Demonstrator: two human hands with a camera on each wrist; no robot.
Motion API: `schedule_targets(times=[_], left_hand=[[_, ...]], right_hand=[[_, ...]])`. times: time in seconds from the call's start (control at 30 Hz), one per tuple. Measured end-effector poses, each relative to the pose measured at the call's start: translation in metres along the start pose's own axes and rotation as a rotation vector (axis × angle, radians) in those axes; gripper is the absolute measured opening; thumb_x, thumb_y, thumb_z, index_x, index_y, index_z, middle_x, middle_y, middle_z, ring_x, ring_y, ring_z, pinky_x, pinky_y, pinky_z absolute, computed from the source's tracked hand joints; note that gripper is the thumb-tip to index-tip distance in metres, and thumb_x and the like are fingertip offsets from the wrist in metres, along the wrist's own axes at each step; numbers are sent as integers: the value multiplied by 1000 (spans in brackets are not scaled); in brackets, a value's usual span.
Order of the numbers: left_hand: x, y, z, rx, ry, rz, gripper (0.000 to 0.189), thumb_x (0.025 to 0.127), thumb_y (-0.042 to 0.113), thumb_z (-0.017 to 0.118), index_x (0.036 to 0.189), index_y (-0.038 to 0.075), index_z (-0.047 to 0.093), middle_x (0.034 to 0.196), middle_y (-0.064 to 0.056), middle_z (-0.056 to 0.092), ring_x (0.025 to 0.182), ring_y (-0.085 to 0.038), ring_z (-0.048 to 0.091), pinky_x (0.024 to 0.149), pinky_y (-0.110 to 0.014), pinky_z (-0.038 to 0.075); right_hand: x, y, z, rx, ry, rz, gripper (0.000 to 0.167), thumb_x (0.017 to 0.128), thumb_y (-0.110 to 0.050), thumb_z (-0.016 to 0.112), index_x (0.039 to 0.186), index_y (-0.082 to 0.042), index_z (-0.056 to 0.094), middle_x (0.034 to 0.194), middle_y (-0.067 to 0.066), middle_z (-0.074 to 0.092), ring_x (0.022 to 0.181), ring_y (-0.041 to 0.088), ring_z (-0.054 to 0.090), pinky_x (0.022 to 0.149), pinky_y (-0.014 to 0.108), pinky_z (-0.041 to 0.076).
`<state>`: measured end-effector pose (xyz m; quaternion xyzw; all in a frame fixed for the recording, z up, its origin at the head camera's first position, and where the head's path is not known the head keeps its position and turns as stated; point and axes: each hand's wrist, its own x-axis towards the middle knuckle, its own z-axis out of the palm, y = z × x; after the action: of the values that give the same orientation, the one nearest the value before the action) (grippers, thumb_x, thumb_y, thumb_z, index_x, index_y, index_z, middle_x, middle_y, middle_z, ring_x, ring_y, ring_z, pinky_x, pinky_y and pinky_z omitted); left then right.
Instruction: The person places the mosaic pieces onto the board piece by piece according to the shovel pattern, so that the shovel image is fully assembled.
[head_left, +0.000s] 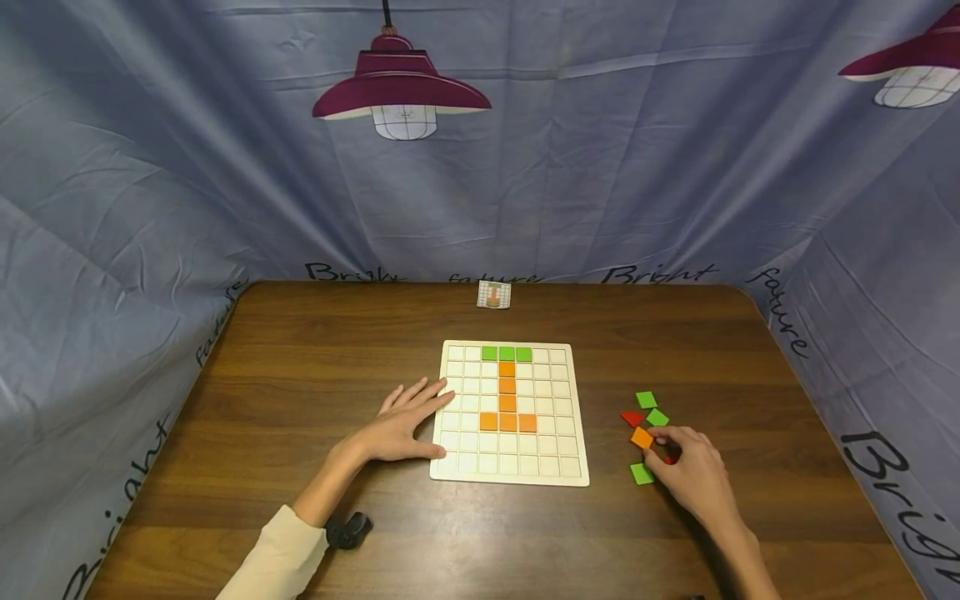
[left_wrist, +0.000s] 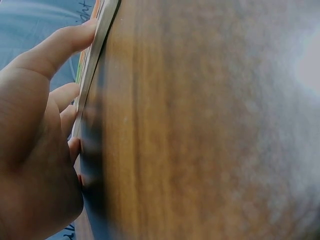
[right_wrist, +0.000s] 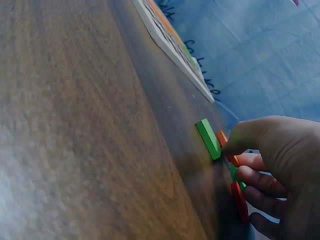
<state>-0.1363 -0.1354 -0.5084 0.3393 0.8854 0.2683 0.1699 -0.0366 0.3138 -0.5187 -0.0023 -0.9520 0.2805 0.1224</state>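
A white grid board (head_left: 465,462) lies mid-table, with three green square tiles (head_left: 507,354) in its top row and several orange square tiles (head_left: 507,403) forming a stem and a short bar below. My left hand (head_left: 397,429) is spread over the board's left edge; in the left wrist view its thumb (left_wrist: 75,37) touches the rim. To the right of the board, my right hand (head_left: 693,471) pinches a loose orange square tile (head_left: 641,437) between thumb and forefinger. Around it lie green tiles (head_left: 646,400) and a red tile (head_left: 632,418); another red piece (right_wrist: 239,201) is partly hidden beneath the hand.
A small printed card (head_left: 493,295) with a grid picture lies at the table's far edge. The brown wooden table (head_left: 337,333) meets a blue-grey curtain (head_left: 600,183) behind and at the sides. A black device (head_left: 348,531) sits by the left wrist.
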Motion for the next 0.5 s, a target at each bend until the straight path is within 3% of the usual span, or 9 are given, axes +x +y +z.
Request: schedule_targets(times=[0.2, 0.5], left_hand=[[0, 0, -1, -2, -4, 0, 87, 88, 48, 71, 158, 14, 31, 165, -8, 18, 151, -36, 6, 114, -63, -1], [0, -2, 1, 0, -5, -1, 89, 87, 49, 70, 159, 16, 30, 166, -6, 16, 151, -34, 4, 114, -62, -2]], right_hand=[[1, -10, 3, 48, 4, -46, 27, 76, -5, 80, 102, -4, 73, 92, 6, 67, 96, 34, 59, 82, 53, 43], [10, -55, 22, 107, -59, -178, 28, 73, -3, 81, 100, -11, 75, 94, -2, 69, 92, 20, 59, 79, 45, 48]])
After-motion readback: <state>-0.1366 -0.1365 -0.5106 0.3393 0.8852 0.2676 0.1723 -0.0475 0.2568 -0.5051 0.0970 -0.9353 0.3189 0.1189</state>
